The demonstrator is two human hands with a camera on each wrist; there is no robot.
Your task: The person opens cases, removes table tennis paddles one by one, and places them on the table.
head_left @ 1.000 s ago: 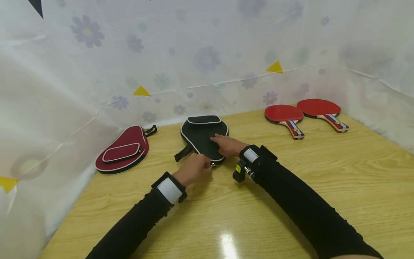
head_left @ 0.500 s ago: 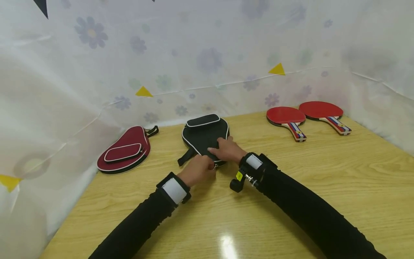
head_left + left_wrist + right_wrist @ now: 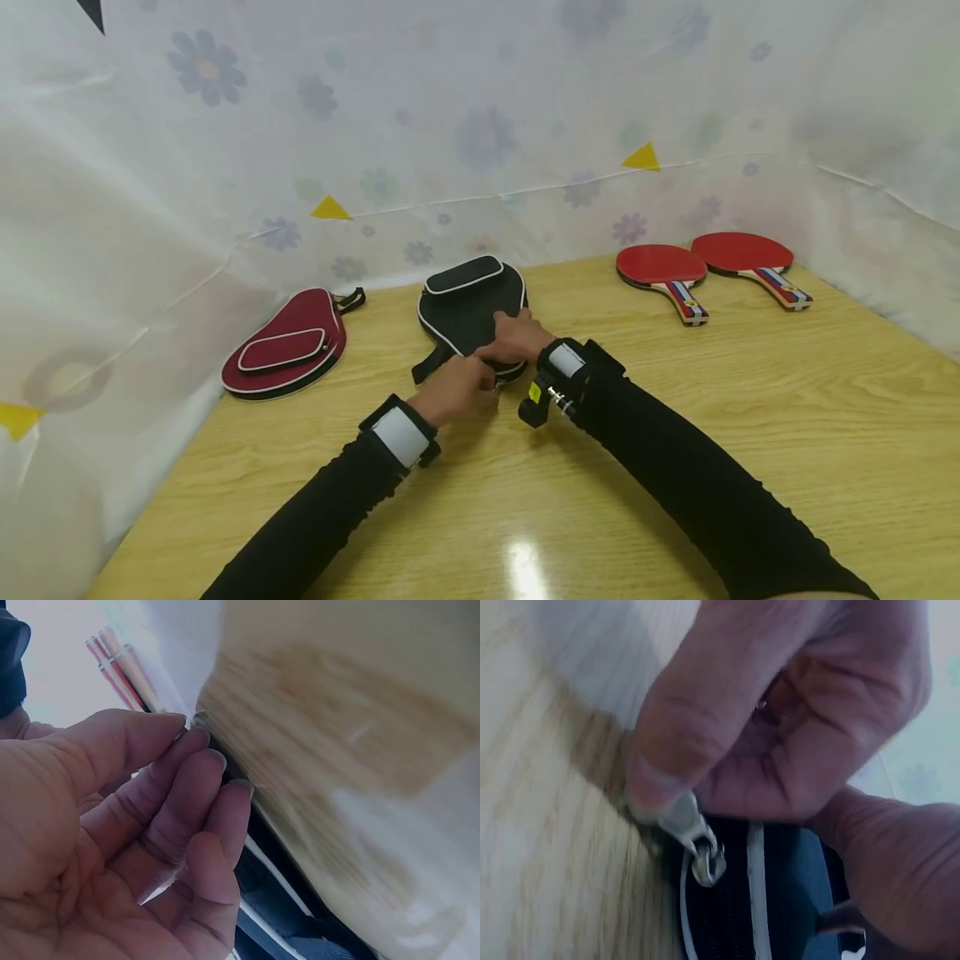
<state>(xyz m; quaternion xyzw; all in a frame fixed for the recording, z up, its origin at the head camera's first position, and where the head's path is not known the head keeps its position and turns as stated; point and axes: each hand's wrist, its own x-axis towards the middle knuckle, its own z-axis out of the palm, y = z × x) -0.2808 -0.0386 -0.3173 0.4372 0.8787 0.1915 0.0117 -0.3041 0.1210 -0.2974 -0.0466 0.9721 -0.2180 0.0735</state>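
Note:
A black paddle-shaped table tennis bat case [image 3: 463, 323] with white piping and a front pocket lies at the back middle of the table. My left hand [image 3: 459, 390] is at its near end, thumb and forefinger pinching the metal zipper pull [image 3: 684, 819], as the right wrist view shows. The slider hangs on the zip beside the white piping. On the case's right side, my right hand [image 3: 517, 335] presses down, its thumb close to the left hand. In the left wrist view, the left hand's fingers mostly cover the pull.
A dark red bat case [image 3: 288, 346] with a pocket and wrist strap lies at the left. Two red table tennis bats, a nearer bat [image 3: 660, 265] and a farther bat [image 3: 742, 252], lie at the back right. A patterned white sheet [image 3: 480, 142] encloses the table's back and sides.
The black case has turned slightly, its pocket end tilting. My right hand has shifted its fingers on the case and moved nearer my left hand, which still pinches the zipper pull.

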